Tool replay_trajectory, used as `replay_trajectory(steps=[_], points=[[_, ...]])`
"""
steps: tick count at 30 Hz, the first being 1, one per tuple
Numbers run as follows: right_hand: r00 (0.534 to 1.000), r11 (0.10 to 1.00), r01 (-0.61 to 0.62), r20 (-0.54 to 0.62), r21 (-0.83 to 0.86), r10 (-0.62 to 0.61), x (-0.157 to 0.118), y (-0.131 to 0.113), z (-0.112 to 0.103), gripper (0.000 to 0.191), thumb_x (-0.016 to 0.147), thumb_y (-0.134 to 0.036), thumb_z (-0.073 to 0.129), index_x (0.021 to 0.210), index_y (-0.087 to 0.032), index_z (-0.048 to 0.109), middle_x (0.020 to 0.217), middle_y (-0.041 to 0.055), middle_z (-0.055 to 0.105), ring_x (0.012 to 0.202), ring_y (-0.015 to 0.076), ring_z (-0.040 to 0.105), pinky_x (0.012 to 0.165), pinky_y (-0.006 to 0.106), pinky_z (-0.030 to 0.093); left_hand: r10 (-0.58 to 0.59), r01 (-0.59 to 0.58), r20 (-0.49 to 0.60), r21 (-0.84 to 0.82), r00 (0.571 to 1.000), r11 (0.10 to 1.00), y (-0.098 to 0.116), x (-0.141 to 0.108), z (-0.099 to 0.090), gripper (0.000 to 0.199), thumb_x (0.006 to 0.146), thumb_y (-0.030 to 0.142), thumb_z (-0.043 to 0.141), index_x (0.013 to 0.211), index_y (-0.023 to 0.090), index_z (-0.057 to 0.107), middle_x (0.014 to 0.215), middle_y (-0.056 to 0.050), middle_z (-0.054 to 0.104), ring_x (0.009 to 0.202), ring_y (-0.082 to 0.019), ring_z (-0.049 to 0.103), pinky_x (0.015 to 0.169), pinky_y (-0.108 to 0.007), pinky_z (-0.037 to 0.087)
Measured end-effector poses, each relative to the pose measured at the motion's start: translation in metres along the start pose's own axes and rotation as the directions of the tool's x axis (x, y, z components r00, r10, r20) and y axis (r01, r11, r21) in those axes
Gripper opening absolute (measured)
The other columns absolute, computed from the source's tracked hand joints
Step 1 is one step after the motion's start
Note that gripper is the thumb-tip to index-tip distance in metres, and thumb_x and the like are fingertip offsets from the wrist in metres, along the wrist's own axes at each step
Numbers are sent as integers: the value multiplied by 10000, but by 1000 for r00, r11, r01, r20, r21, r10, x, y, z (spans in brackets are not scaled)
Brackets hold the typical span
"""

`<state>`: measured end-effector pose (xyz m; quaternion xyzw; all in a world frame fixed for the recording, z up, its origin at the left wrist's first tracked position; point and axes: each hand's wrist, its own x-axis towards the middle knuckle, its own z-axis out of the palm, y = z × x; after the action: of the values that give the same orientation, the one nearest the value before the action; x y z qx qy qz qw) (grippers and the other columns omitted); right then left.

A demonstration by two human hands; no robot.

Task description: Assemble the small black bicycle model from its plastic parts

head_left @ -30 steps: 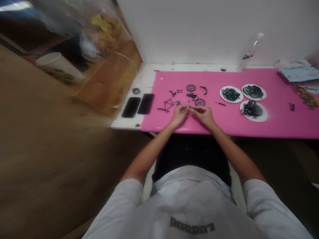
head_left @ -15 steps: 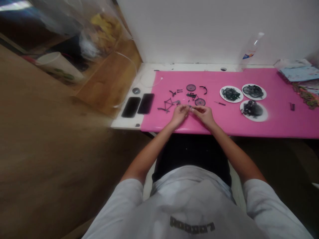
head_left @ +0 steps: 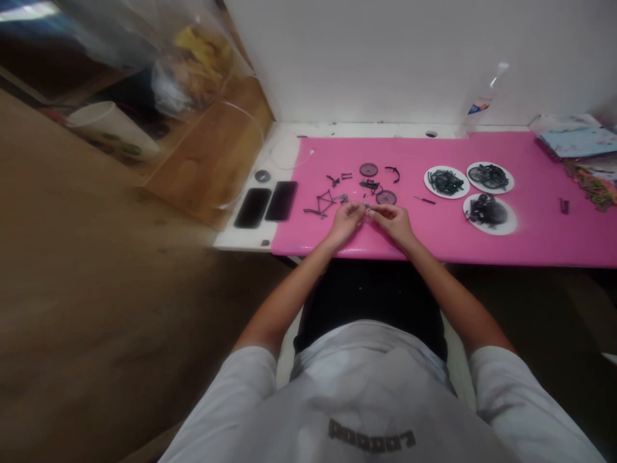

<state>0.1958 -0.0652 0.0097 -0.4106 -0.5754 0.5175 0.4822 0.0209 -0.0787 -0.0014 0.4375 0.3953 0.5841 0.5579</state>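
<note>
My left hand (head_left: 349, 218) and my right hand (head_left: 391, 220) meet near the front of the pink mat (head_left: 409, 151), fingers pinched around a tiny part (head_left: 367, 207) too small to name. Just beyond them lie pieces of a miniature bicycle. A spoked wheel (head_left: 386, 197) is close to my right fingers, and a second wheel (head_left: 369, 170) sits farther back. The small bicycle frame (head_left: 326, 202) rests left of my left hand. A curved dark piece (head_left: 395, 173) lies behind the nearer wheel. To the right of my right hand is a small screwdriver (head_left: 425, 200).
Three white plates hold dark small parts: a left plate (head_left: 463, 194), a back plate (head_left: 511, 182) and a front plate (head_left: 509, 225). Two phones, one black (head_left: 252, 208) and one beside it (head_left: 281, 200), lie at the left. A clear bottle (head_left: 484, 99) stands behind.
Both hands keep their pinch at the same spot. The whole view has shifted very slightly; the parts on the mat have not visibly moved.
</note>
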Motion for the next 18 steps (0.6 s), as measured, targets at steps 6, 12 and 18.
replay_trajectory(steps=[6,12,18], points=[[1000,999,5,-1,-41,-5,-1,-2,0,518,733,-625,964,1062,-234,880,1021,83,863,942,254,797,929,424,655,-18,18,-6,-5,1000,1000,5,-3,3,560,815,649,929,858,167,648,721,23,598,532,-62,432,511,-219,332],[1000,999,8,-14,-41,-9,-1,-2,0,508,718,-605,971,1043,-224,887,1032,85,867,931,251,794,929,417,652,-14,14,13,-14,1000,1000,6,-3,1,565,795,644,944,851,171,640,699,31,577,526,-63,433,503,-218,328],[1000,1000,-4,-19,-20,4,-1,-2,0,497,706,-591,982,1026,-222,888,1043,87,869,948,256,798,942,426,657,-28,28,-5,-37,1000,999,6,-3,2,537,782,583,977,874,167,648,746,18,634,530,-55,464,508,-210,352]])
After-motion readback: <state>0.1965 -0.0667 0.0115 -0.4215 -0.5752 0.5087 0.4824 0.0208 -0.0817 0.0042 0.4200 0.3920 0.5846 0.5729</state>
